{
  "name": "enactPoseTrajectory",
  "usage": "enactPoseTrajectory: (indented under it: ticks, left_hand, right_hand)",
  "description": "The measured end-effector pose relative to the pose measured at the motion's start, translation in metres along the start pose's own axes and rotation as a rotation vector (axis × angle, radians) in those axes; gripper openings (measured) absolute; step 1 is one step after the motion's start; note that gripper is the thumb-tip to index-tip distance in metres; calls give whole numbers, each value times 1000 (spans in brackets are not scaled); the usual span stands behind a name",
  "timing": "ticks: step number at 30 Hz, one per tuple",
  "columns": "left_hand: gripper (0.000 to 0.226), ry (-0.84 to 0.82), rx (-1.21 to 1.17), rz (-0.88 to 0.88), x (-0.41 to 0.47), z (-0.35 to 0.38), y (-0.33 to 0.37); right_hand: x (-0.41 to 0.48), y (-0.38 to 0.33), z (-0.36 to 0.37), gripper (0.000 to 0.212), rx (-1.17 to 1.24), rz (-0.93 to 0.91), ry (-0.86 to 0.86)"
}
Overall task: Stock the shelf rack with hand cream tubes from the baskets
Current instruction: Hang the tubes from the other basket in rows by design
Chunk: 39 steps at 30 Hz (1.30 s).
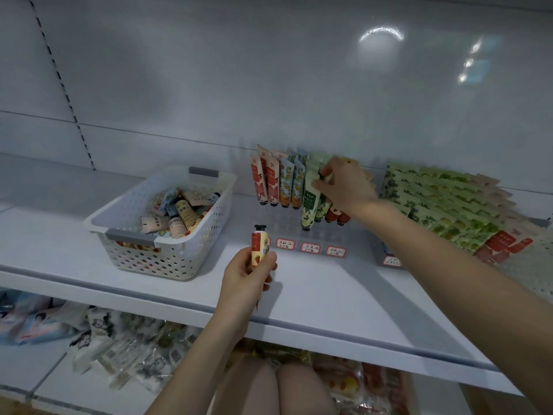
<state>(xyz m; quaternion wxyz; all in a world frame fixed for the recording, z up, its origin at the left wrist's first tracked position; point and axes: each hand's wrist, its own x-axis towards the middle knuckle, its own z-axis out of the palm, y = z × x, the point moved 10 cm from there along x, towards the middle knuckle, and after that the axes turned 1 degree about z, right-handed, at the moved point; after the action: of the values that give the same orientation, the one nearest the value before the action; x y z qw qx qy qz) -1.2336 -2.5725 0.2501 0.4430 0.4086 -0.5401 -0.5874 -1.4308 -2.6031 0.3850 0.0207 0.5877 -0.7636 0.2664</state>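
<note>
fingers [242, 259] of left hand [243, 280] wrap a tube [261, 242], hiding its base; right hand [347, 187] pinches green tubes [309, 205].

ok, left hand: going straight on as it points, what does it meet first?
Likely the front edge of the clear rack, by the labels, just beyond the tube in the left hand. Depth is unclear; higher, it would reach the red tubes.

Single head-worn wide-angle view; forward and down; close to the white shelf [329, 295], rack [287, 229] ahead
</note>
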Motion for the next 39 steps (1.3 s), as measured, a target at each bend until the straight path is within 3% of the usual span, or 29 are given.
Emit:
enactPoseTrajectory:
  ticks: [4,6,9,12,17,21,25,27,29,33,35,39]
  left_hand:
    - [4,-24,28,22,-1,5,7]
    - [4,-39,68,74,-2,8,13]
    - [15,-62,124,153,-7,15,24]
    - [25,-62,225,219,-12,18,31]
    - [34,-107,353,279,-18,23,30]
    - [40,12,384,237,-13,4,29]
    - [19,11,134,112,-13,-4,25]
    - [10,23,99,137,-14,-2,31]
    - [13,28,134,206,-12,2,41]
    - [17,-40,310,388,-13,25,64]
    - [17,-82,388,450,-13,40,70]
    - [21,-124,456,551,-13,66,81]
  right_hand:
    - [-15,-16,-34,18,215,-91,214]
    - [-28,-29,-26,18,341,-122,93]
    - [-59,-48,13,23,442,-120,-277]
    - [-81,-44,31,13,635,-81,-385]
    - [-101,-11,45,9,819,88,-414]
    - [-109,18,41,5,979,237,-298]
    - [-120,43,40,5,1148,364,-251]
    - [-128,47,45,7,1108,357,-308]
    - [-134,48,46,10,921,275,-367]
    - [-130,39,19,18,464,6,-216]
    - [-128,27,11,26,396,-87,-168]
    - [-128,16,9,19,362,-181,-149]
